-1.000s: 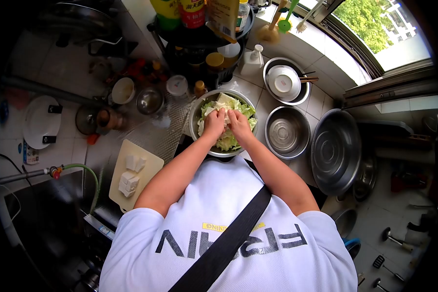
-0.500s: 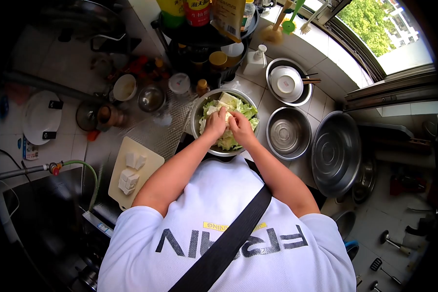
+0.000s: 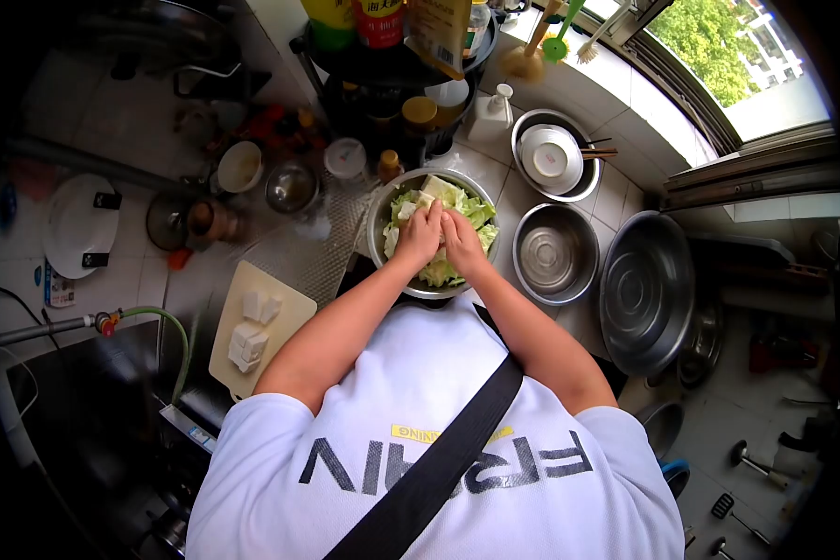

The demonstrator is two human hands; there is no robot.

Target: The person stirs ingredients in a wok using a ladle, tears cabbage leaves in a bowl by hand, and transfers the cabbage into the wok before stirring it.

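Observation:
A metal bowl [image 3: 375,245] full of torn pale-green cabbage leaves [image 3: 476,213] stands in front of me. Over its middle, my left hand [image 3: 419,233] and my right hand [image 3: 462,241] meet with their fingertips close together. Both hands are closed on a pale piece of cabbage, mostly hidden beneath the fingers. A thick whitish piece of cabbage [image 3: 443,190] lies just beyond the fingertips. To the left, a cutting board [image 3: 285,313] carries several white blocks that look like tofu [image 3: 247,347].
Right of the bowl stand a metal basin [image 3: 555,254], a large dark basin [image 3: 646,299] and a basin holding white bowls [image 3: 551,157] and chopsticks. A white pump bottle [image 3: 491,114] and a rack of sauce bottles [image 3: 380,23] are behind. A small bowl [image 3: 241,166] sits left.
My hands have drawn closer together over the bowl, and my right hand's fingers have straightened somewhat. The pale cabbage piece between them shows less now.

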